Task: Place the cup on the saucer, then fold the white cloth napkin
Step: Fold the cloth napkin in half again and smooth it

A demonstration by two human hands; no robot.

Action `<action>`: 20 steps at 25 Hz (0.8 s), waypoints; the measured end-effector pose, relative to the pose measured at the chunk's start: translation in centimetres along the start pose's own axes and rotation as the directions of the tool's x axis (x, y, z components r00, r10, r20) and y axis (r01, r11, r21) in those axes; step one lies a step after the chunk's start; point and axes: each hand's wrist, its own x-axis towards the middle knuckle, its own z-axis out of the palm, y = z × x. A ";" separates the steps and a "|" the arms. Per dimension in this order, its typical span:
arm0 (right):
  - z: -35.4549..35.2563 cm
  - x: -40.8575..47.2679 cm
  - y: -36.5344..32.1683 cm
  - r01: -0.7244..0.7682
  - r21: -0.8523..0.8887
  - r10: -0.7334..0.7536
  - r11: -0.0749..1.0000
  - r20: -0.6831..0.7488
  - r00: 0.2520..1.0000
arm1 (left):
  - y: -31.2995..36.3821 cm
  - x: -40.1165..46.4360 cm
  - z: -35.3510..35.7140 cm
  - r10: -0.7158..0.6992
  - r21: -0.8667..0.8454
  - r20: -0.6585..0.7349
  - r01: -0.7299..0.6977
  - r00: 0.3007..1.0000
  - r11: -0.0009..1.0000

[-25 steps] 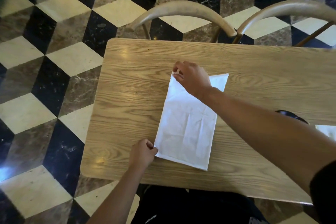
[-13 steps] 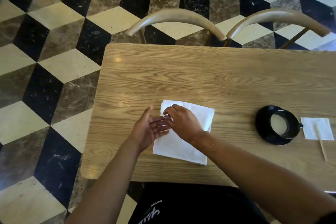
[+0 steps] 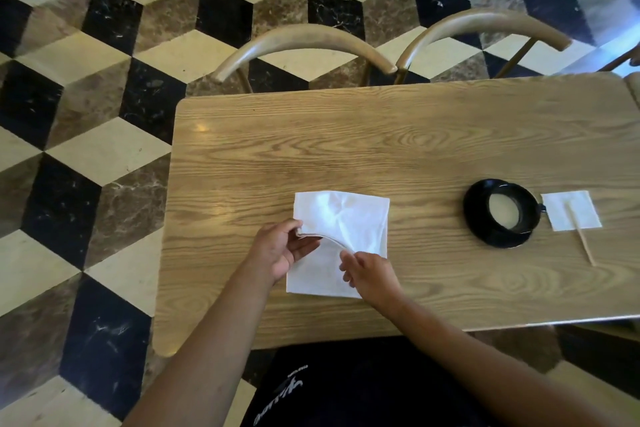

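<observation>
Since half a second ago the hands have parted along the napkin's (image 3: 341, 218) raised edge, and the view has swung to take in more of the desk (image 3: 415, 135). In the head view, the left hand (image 3: 280, 248) pinches the left end of that edge and the right hand (image 3: 369, 269) pinches its right end. The cup (image 3: 505, 211) sits on its saucer (image 3: 498, 239) well apart (that step looks done). Uneven pulling could skew the fold; a loosened pinch would let the layers slip apart.

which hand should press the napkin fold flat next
Probably the right hand: it sits at the raised flap's edge, fingers loose. The left hand already pinches the white cloth napkin at its left corner, anchoring it.
</observation>
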 end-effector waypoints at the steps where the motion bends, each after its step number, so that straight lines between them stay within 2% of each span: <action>1: 0.4 -0.1 0.3 -0.141 0.183 0.127 0.973 0.090 0.988 | 0.1 -0.2 0.1 -0.014 -0.022 0.009 0.014 1.000 1.000; 2: 0.9 -0.1 0.5 -0.281 0.373 0.218 0.884 0.201 0.955 | 0.2 -0.4 0.2 -0.026 -0.035 0.016 0.027 1.000 0.999; 3: 1.3 -0.1 0.5 -0.396 0.541 0.265 0.742 0.306 0.914 | 0.2 -0.5 0.4 -0.038 -0.046 0.022 0.039 0.999 0.998; 5: 2.0 0.3 0.2 -0.498 0.774 0.265 0.392 0.423 0.867 | 0.4 -0.9 0.6 -0.051 -0.058 0.037 0.054 0.998 0.997; 7: 2.1 0.9 -0.4 -0.446 0.889 0.241 0.100 0.413 0.878 | 0.4 -1.1 0.5 -0.058 -0.068 0.037 0.060 0.998 0.996; 8: 1.9 1.2 -0.6 -0.389 0.921 0.247 0.005 0.376 0.893 | 0.4 -1.1 0.3 -0.058 -0.068 0.034 0.060 0.998 0.996; 10: 1.1 1.6 -0.7 -0.286 0.956 0.301 -0.072 0.294 0.907 | 0.3 -1.0 -0.2 -0.052 -0.055 0.029 0.054 0.998 0.997; 11: 0.5 1.7 -0.6 -0.254 0.965 0.332 -0.062 0.260 0.907 | 0.3 -0.9 -0.4 -0.050 -0.043 0.024 0.051 0.998 0.998; 13: -0.5 1.8 0.0 -0.230 0.973 0.385 0.026 0.203 0.901 | 0.1 -0.8 -1.0 -0.033 -0.007 0.009 0.033 0.999 0.999; 16: -2.5 2.0 1.4 -0.240 0.924 0.415 0.299 0.101 0.904 | -0.3 -0.7 -1.9 0.001 0.088 -0.013 0.000 1.000 0.996; 18: -3.7 1.9 2.0 -0.239 0.843 0.361 0.482 0.058 0.931 | -0.6 -0.7 -2.6 0.031 0.190 -0.024 -0.026 0.999 0.981; 20: -4.7 1.6 2.7 -0.219 0.759 0.286 0.613 0.044 0.957 | -0.9 -0.6 -3.3 0.063 0.281 -0.030 -0.052 0.998 0.958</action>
